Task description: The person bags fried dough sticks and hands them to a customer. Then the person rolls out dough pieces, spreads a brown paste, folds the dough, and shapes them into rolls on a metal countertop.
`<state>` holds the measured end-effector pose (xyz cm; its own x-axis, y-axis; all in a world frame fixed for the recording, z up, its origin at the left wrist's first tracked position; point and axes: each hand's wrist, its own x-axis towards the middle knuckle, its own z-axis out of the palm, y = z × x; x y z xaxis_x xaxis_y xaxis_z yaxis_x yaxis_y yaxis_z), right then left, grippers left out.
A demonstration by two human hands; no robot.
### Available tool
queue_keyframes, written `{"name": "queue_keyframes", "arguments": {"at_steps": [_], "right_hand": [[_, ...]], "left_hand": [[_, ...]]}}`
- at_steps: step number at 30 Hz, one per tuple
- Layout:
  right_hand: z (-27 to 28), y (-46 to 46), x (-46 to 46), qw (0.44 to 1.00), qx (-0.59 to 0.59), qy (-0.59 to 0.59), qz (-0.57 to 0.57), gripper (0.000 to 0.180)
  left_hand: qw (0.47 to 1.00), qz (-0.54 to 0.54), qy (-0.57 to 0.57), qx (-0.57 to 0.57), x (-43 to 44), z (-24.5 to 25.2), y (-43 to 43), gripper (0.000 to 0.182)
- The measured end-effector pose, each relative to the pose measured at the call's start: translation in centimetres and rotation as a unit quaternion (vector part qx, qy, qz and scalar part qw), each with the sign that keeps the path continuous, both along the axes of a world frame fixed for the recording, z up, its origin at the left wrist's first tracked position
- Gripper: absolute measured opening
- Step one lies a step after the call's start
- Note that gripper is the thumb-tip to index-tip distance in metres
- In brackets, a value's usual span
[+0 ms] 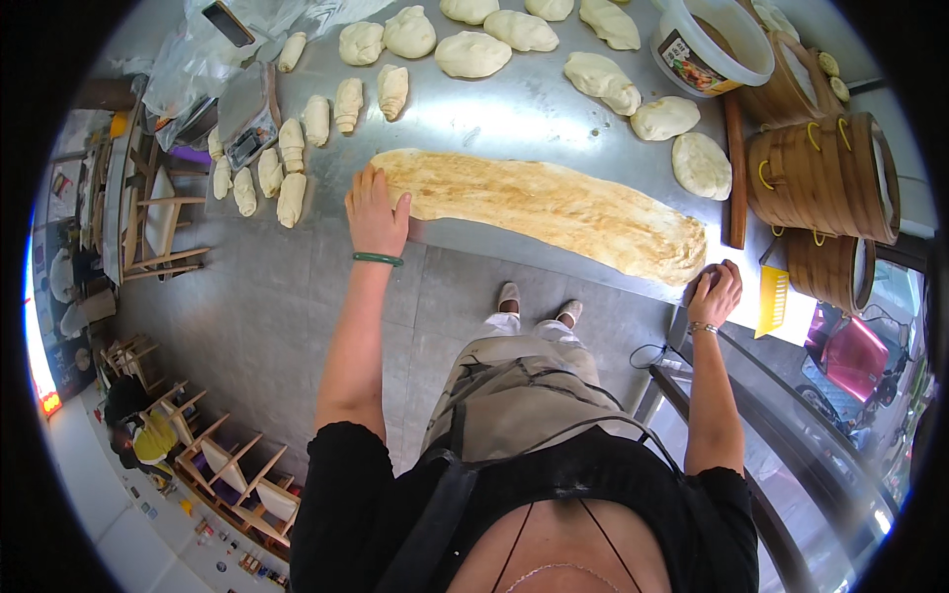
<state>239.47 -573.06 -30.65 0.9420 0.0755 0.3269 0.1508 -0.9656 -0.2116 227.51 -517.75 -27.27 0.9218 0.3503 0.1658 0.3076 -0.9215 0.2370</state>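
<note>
A long flattened sheet of dough, streaked with a brownish coating, stretches across the metal worktable along its near edge. My left hand rests on the sheet's left end, fingers laid flat and thumb apart. At the opposite end, my right hand has its fingers curled beside the dough's corner; whether they pinch it is hidden. Several rolled dough pieces lie at the table's left. Behind the sheet are several rounded, flattened dough pieces.
A kitchen scale and a phone are at the left. On the right stand a white plastic tub, a wooden rod, stacked bamboo steamers and a yellow scraper. A person is beside chairs at lower left.
</note>
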Motion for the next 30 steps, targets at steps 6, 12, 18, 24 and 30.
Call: {"name": "queue_keyframes", "arguments": {"at_steps": [6, 12, 18, 24, 30], "right_hand": [[0.0, -1.1, 0.9, 0.993, 0.118, 0.008, -0.025, 0.015], [5.0, 19.6, 3.1, 0.916, 0.287, 0.118, 0.254, 0.014], [4.5, 40.1, 4.0, 0.838, 0.254, 0.119, 0.469, 0.005], [2.9, 46.3, 4.1, 0.876, 0.076, 0.097, 0.467, 0.006], [2.8, 47.0, 4.1, 0.889, 0.02, 0.099, 0.447, 0.007]], "left_hand": [[0.994, -0.021, -0.103, 0.037, 0.4, -2.1, -2.5, 0.056], [0.981, 0.013, -0.191, -0.035, 2.1, -2.0, -1.1, 0.052], [0.98, 0.028, -0.195, -0.035, 1.9, -2.2, -1.1, 0.048], [0.976, 0.03, -0.213, -0.039, 1.8, -2.4, -1.0, 0.046], [0.965, 0.024, -0.256, -0.058, 1.9, -2.3, -1.0, 0.043]]}}
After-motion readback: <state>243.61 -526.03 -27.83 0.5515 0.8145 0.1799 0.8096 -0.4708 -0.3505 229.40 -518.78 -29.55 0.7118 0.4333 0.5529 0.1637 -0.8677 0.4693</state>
